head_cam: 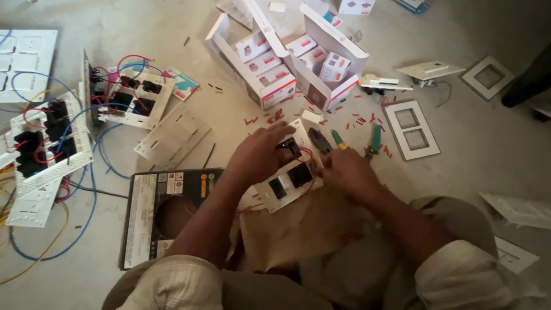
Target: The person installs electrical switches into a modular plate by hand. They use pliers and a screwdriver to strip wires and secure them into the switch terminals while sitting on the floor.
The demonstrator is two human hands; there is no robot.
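Left hand grips black switch module on white switch plate, right hand pinches red wire; w/ plate steadied, seat wire fully, I'd say.

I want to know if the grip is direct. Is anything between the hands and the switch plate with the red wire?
Nothing visible. The left hand rests on the switch plate, its fingers at a black module. The right hand touches the plate's right edge by the red wire.
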